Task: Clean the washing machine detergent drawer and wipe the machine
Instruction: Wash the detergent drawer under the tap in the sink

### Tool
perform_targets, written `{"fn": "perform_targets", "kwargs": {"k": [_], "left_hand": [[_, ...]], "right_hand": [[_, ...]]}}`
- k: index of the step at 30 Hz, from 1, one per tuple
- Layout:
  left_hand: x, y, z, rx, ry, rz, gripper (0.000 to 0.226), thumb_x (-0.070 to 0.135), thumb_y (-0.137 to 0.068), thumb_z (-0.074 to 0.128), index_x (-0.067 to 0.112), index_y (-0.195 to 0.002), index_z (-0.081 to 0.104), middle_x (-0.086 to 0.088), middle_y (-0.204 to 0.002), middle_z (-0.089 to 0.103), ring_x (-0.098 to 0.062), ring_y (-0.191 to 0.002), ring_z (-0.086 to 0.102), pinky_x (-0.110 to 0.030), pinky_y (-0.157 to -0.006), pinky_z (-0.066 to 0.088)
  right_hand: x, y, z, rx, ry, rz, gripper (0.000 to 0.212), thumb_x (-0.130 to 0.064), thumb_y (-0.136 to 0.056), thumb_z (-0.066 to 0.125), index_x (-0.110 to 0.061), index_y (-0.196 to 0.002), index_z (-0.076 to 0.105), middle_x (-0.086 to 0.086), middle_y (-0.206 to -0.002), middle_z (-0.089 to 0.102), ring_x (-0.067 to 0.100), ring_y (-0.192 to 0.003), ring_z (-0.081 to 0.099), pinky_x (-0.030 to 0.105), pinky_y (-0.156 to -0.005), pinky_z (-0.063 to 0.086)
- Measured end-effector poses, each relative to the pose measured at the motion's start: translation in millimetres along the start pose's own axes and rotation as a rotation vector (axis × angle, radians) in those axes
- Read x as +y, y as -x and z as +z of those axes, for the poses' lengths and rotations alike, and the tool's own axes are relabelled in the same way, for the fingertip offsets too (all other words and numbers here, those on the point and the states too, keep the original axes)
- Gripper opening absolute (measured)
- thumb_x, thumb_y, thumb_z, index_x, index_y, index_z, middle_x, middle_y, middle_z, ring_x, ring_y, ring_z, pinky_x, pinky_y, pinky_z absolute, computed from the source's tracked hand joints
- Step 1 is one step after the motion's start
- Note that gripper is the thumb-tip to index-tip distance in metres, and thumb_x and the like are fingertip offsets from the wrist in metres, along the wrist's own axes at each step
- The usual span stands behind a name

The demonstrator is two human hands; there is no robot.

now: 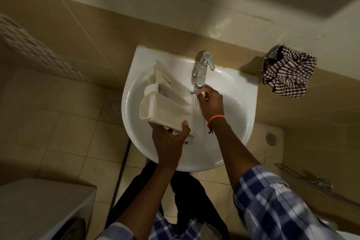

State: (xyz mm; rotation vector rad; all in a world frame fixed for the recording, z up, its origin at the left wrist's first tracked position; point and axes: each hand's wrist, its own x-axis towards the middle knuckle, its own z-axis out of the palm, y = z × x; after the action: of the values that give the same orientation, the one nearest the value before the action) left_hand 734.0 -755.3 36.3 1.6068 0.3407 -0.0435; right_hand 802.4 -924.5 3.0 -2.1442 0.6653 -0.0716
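1. The floor is made of tan tiles. Two small round drains sit in it, one on each side of the sink.
2. A white washer shows in the bottom left corner. Only its top and a bit of its front can be seen.
3. The white sink is fixed to the tan wall. It is the big bowl here, and the drawer is over it.
4. The drawer is a long white plastic box with an open top. It is held tilted over the left half of the sink. Walls split it into boxes. The big box near the left hand looks bare but stained yellow-brown. I cannot tell what is in the far boxes.
5. A checked cloth hangs in a bunch on the wall, to the right of the sink and well apart from the drawer.
6. The left hand holds the near end of the drawer from below. Its thumb is up on the drawer's side and its fingers are curled under.
7. The right hand is at the drawer's right edge, right under the tap. Its fingers are curled on that edge. An orange string is tied on this wrist.
8. The shiny tap stands at the back of the sink. Its spout points at the right hand.
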Motion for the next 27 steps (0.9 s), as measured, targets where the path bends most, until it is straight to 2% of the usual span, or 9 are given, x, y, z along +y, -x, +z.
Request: {"fn": "perform_targets", "kwargs": {"k": [3, 6, 9, 12, 14, 17, 19, 23, 27], "left_hand": [[7, -8, 5, 0.059, -0.031, 0.064, 0.081, 0.006, -0.081, 0.091, 0.036, -0.138, 0.043, 0.012, -0.122, 0.070, -0.005, -0.114, 0.071, -0.022, -0.086, 0.062], [14, -23, 6, 0.163, -0.016, 0.089, 0.086, 0.007, -0.081, 0.092, 0.055, -0.133, 0.045, 0.026, -0.118, 0.068, 0.001, -0.113, 0.070, -0.028, -0.089, 0.065], [7, -32, 5, 0.193, -0.034, 0.097, 0.072, 0.010, -0.082, 0.091, 0.014, -0.139, 0.047, 0.017, -0.121, 0.067, 0.004, -0.114, 0.069, -0.035, -0.089, 0.066], [3, -24, 3, 0.131, -0.098, 0.115, 0.075, 0.013, -0.081, 0.091, 0.014, -0.138, 0.044, 0.026, -0.119, 0.064, 0.004, -0.112, 0.069, -0.033, -0.087, 0.065], [1, -17, 1, 0.099, -0.113, 0.106, 0.072, 0.012, -0.079, 0.092, 0.017, -0.133, 0.046, 0.023, -0.116, 0.066, 0.000, -0.110, 0.071, -0.036, -0.086, 0.067], [-3, -19, -5, 0.068, -0.163, 0.174, 0.066, 0.026, -0.078, 0.092, 0.009, -0.130, 0.054, 0.001, -0.118, 0.072, -0.013, -0.116, 0.071, -0.046, -0.088, 0.066], [-5, -25, -6, 0.083, -0.229, 0.232, 0.071, 0.037, -0.080, 0.090, 0.008, -0.134, 0.054, -0.008, -0.125, 0.071, -0.024, -0.120, 0.070, -0.051, -0.091, 0.064], [3, -35, -5, 0.166, -0.252, 0.242, 0.072, 0.037, -0.082, 0.090, 0.013, -0.136, 0.049, -0.004, -0.127, 0.069, -0.022, -0.118, 0.069, -0.052, -0.092, 0.063], [-1, -28, -7, 0.114, -0.249, 0.238, 0.061, 0.035, -0.085, 0.085, 0.008, -0.132, 0.056, -0.009, -0.122, 0.072, -0.025, -0.117, 0.071, -0.051, -0.092, 0.063]], "right_hand": [[8, 13, 5, -0.222, 0.009, -0.007, 0.057, -0.009, -0.098, 0.064, -0.020, -0.153, 0.051, 0.011, -0.133, 0.067, 0.025, -0.113, 0.067, 0.041, -0.101, 0.057], [12, 34, 5, -0.512, -0.156, -0.083, 0.090, -0.001, -0.098, 0.065, -0.029, -0.168, 0.018, 0.000, -0.168, 0.037, 0.018, -0.142, 0.051, 0.034, -0.113, 0.049], [5, 38, 11, -0.365, -0.135, -0.112, 0.073, -0.029, -0.103, 0.065, -0.028, -0.166, 0.028, 0.003, -0.163, 0.045, 0.022, -0.139, 0.055, 0.041, -0.109, 0.054], [-10, 16, 15, -0.134, 0.225, -0.103, 0.047, -0.033, -0.108, 0.052, -0.022, -0.153, 0.049, 0.015, -0.139, 0.065, 0.034, -0.124, 0.064, 0.045, -0.098, 0.055], [-18, 8, 14, -0.125, 0.441, -0.113, 0.040, -0.028, -0.111, 0.044, -0.017, -0.148, 0.052, 0.018, -0.129, 0.067, 0.039, -0.116, 0.065, 0.045, -0.088, 0.054], [-13, 25, 14, -0.258, 0.628, -0.255, 0.072, -0.022, -0.105, 0.054, -0.029, -0.167, 0.018, 0.016, -0.165, 0.038, 0.040, -0.132, 0.057, 0.050, -0.096, 0.057], [-4, 54, 16, -0.209, 0.664, -0.415, 0.077, -0.024, -0.101, 0.060, -0.021, -0.167, 0.022, 0.011, -0.175, 0.019, 0.038, -0.147, 0.044, 0.049, -0.102, 0.056], [2, 101, 15, -0.186, 0.635, -0.525, 0.064, -0.014, -0.104, 0.052, -0.022, -0.165, 0.033, -0.004, -0.174, 0.023, 0.029, -0.162, 0.015, 0.045, -0.125, 0.034], [-4, 73, 16, -0.170, 0.608, -0.441, 0.068, -0.025, -0.106, 0.054, -0.024, -0.167, 0.024, -0.008, -0.175, 0.019, 0.034, -0.160, 0.022, 0.051, -0.123, 0.035]]}}
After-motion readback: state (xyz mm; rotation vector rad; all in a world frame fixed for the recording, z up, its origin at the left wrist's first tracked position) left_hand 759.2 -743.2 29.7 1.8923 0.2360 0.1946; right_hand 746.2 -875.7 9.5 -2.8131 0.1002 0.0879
